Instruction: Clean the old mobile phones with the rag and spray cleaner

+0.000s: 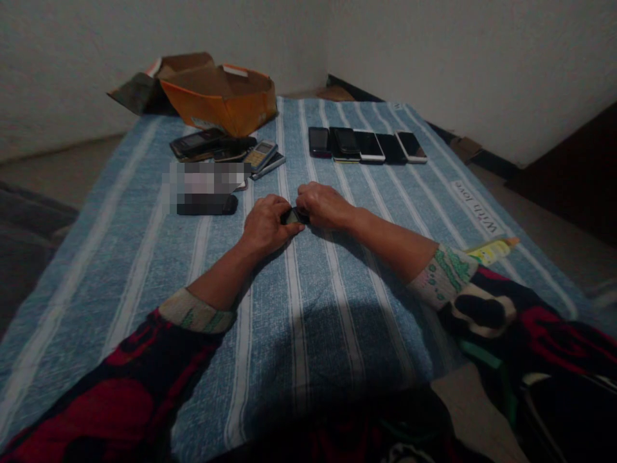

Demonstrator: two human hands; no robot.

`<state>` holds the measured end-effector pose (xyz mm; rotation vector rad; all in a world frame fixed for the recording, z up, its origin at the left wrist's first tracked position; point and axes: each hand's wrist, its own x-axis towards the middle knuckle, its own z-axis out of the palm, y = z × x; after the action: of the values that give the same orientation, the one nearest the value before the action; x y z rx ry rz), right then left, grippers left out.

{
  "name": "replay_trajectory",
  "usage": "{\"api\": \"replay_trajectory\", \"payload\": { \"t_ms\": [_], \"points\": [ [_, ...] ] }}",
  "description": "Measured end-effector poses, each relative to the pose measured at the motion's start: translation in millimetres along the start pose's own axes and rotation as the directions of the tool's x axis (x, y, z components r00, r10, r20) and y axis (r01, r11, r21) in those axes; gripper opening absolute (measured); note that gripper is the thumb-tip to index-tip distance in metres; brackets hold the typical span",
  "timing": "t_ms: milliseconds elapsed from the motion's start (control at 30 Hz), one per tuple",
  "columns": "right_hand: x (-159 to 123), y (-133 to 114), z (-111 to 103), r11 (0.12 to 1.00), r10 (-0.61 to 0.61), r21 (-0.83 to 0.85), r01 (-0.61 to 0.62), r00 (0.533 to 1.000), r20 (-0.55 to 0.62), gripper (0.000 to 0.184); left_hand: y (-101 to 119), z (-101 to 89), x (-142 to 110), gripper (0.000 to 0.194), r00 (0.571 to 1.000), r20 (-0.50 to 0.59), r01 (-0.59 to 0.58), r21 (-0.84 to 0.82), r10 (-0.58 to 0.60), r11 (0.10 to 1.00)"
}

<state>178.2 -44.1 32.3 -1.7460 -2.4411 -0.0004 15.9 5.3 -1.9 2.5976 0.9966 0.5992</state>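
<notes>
My left hand (266, 223) is closed around the left side of a small dark mobile phone (292, 217), its thumb along the near edge. At the phone's right end, the fingers of my right hand (324, 204) are bent and pressed together on it. Both hands cover most of the phone, and only a greyish patch and dark edges show. Up and to the left lies a loose pile of old mobile phones (197, 143), among them a keypad phone (261, 155) with a yellowish face. A black phone (207, 205) rests flat left of my left hand.
An opened orange cardboard box (219, 106) stands at the table's far left. Several phones lie in a row at the back right, with a white-framed phone (369, 146) among them. A blue striped cloth (270, 360) covers the table. A yellow wrapper (494, 251) lies near my right sleeve.
</notes>
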Motion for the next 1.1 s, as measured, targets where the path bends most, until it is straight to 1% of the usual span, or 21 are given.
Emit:
{"api": "replay_trajectory", "payload": {
  "t_ms": [67, 133, 267, 333, 433, 533, 600, 667, 833, 933, 1000, 1067, 1100],
  "points": [
    [-5, 0, 0, 0.999, -0.032, 0.012, 0.032, 0.999, -0.003, 0.021, 0, 0.1, 0, 0.021, 1.0, -0.001, -0.002, -0.002, 0.002, 1.0],
    [-2, 2, 2, 1.0, -0.026, 0.001, 0.026, 1.0, -0.017, 0.022, 0, -0.2, 0, 0.022, 1.0, 0.001, 0.0, -0.004, 0.0, 1.0],
    [15, 8, 7, 0.997, 0.06, -0.048, -0.062, 0.998, -0.036, 0.028, 1, -1.0, -1, 0.021, 1.0, 0.003, 0.004, 0.003, -0.004, 1.0],
    [20, 8, 8, 0.994, 0.09, -0.055, -0.092, 0.995, -0.046, 0.028, 1, -1.1, -1, 0.021, 1.0, 0.002, -0.001, 0.004, 0.001, 1.0],
    [10, 2, 7, 0.996, 0.08, -0.045, -0.082, 0.995, -0.059, 0.026, 1, -0.7, -2, 0.021, 1.0, -0.003, -0.001, -0.005, 0.001, 1.0],
    [-8, -6, 5, 0.999, 0.027, -0.029, -0.028, 0.999, -0.039, 0.02, 1, -0.2, -3, 0.021, 1.0, -0.006, -0.002, -0.012, 0.002, 1.0],
    [-14, -8, 4, 1.0, -0.002, -0.011, 0.002, 1.0, -0.028, 0.017, 1, -0.2, -3, 0.02, 1.0, -0.002, -0.003, -0.013, 0.003, 1.0],
    [-13, -7, 5, 1.0, 0.006, 0.009, -0.005, 0.999, -0.036, 0.018, 0, -0.5, -3, 0.019, 1.0, 0.002, -0.008, -0.011, 0.008, 1.0],
    [1, -5, 11, 0.996, 0.083, 0.044, -0.079, 0.992, -0.094, 0.021, -1, -1.3, -5, 0.021, 1.0, 0.003, -0.003, -0.016, 0.003, 1.0],
    [-6, -11, 13, 0.996, 0.065, 0.069, -0.059, 0.993, -0.099, 0.018, -1, -1.4, -7, 0.019, 1.0, -0.01, -0.016, -0.024, 0.015, 1.0],
    [-12, -13, 16, 0.997, 0.027, 0.077, -0.019, 0.995, -0.099, 0.019, 0, -1.6, -8, 0.016, 1.0, -0.008, -0.018, -0.022, 0.018, 1.0],
    [-13, -12, 17, 0.998, 0.036, 0.064, -0.028, 0.992, -0.119, 0.02, 1, -2.1, -8, 0.015, 1.0, -0.001, -0.017, -0.016, 0.017, 1.0],
    [-10, -10, 18, 0.997, 0.062, 0.055, -0.055, 0.989, -0.135, 0.021, 1, -2.5, -9, 0.015, 1.0, 0.002, -0.016, -0.012, 0.016, 1.0]
  ]
}}
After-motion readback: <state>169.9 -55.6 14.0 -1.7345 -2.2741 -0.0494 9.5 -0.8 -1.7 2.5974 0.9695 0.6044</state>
